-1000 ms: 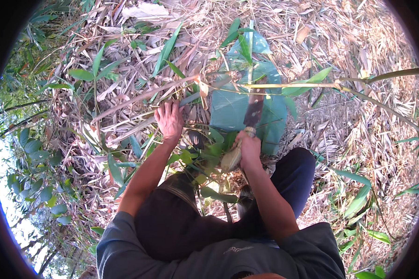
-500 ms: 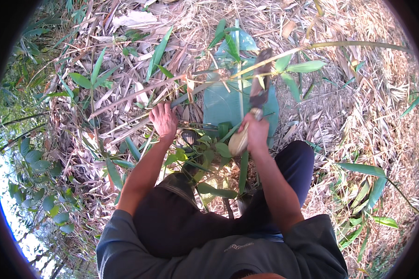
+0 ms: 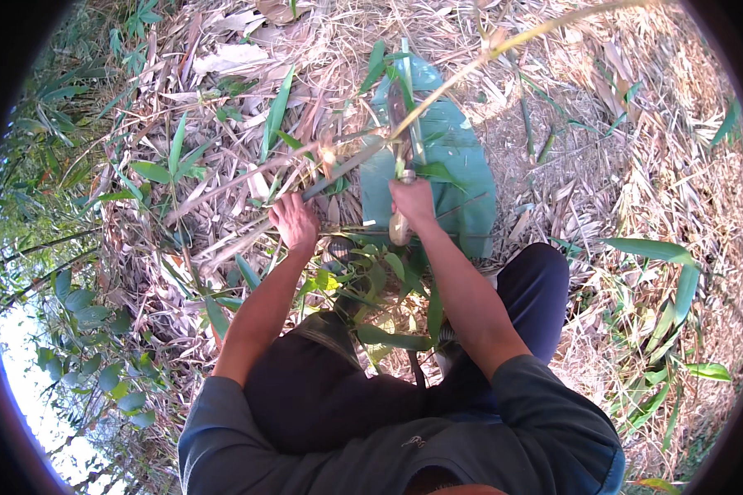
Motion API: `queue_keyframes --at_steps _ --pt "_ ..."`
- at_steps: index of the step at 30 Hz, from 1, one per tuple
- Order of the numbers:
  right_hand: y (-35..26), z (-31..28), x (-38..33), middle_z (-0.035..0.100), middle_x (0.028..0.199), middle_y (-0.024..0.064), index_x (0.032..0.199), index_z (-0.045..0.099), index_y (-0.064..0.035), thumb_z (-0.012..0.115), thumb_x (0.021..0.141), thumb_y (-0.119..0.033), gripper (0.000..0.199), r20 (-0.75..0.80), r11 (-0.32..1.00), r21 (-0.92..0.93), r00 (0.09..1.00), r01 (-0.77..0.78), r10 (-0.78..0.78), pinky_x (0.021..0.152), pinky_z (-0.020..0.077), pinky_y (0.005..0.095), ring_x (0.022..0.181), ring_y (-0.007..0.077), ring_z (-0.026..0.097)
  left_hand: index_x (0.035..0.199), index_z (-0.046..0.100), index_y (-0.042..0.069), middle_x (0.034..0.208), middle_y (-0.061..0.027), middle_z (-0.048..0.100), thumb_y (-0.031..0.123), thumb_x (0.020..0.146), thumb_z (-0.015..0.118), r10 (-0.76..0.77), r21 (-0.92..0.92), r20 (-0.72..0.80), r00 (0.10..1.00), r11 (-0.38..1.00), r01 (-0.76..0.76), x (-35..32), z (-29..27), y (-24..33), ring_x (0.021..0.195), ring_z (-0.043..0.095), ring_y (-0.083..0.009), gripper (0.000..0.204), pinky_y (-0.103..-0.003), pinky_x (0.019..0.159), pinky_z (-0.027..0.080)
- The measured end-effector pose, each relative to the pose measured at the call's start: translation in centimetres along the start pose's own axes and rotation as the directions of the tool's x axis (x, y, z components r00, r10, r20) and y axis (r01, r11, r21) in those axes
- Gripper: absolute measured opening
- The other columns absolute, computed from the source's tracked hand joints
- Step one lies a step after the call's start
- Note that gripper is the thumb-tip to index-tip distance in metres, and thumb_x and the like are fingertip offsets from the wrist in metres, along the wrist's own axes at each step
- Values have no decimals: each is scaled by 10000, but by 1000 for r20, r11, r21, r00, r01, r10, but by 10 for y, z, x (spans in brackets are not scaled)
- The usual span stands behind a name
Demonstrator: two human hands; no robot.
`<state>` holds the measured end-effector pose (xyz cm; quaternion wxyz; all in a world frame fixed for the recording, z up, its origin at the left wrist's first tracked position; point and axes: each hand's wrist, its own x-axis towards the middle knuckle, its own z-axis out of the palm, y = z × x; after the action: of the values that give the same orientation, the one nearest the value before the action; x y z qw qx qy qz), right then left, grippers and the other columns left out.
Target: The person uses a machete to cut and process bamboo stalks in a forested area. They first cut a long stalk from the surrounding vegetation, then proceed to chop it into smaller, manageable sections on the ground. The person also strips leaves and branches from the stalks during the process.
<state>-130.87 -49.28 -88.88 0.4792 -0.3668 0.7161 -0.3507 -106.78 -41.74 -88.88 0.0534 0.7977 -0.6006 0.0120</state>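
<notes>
My left hand (image 3: 295,223) is closed on a long thin plant stem (image 3: 351,162) that slants from it up to the right. In my right hand (image 3: 413,200) is a big knife, a machete by its shape, gripped by its pale wooden handle (image 3: 399,228). Its dark blade (image 3: 397,107) points away from me and meets the stem, or passes just beside it; I cannot tell which. Under the knife lies a broad green leaf (image 3: 462,148) with a pale midrib. A small loose-looking green leaf (image 3: 440,172) is beside my right hand.
Dry straw and dead leaves (image 3: 570,181) cover the ground. Leafy green shoots (image 3: 388,272) stand between my bent legs (image 3: 532,289). More shrubs (image 3: 82,305) grow at the left, and green blades (image 3: 669,280) at the right.
My right hand and the knife have moved left along the stem toward my left hand. The stem's far part has swung up, and leaves seen on it before no longer show there.
</notes>
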Motion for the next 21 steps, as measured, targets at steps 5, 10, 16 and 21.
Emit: queue_keyframes --at_steps 5,10,16,21 --pt "-40 -42 -12 574 603 80 776 586 16 643 762 -59 95 226 962 133 952 -239 205 448 443 346 462 177 553 1070 571 85 1065 -98 544 233 873 642 48 2 -8 999 999 -48 -2 3 -7 1039 491 -310 257 -492 935 327" --pt "-136 -108 33 611 658 69 715 611 14 606 787 -65 107 -348 897 150 871 416 -346 615 483 328 609 164 604 1067 569 71 1064 -118 537 225 876 644 60 -11 -16 998 998 -60 -3 5 -8 1038 489 -314 257 -498 937 322" --pt "-219 -174 78 579 676 137 815 512 9 516 821 -35 44 -733 305 352 463 885 -498 622 544 395 592 243 595 1102 557 37 1076 -152 528 256 897 615 60 -1 47 997 998 -60 0 1 -1 1058 471 -341 306 -505 940 312" --pt "2 -1 -13 604 611 108 736 623 32 688 715 -127 172 184 980 -25 963 -196 197 548 507 398 503 233 595 1088 558 32 1083 -161 523 269 899 590 63 -8 43 997 998 -63 -3 1 -6 1063 465 -353 305 -514 952 318"
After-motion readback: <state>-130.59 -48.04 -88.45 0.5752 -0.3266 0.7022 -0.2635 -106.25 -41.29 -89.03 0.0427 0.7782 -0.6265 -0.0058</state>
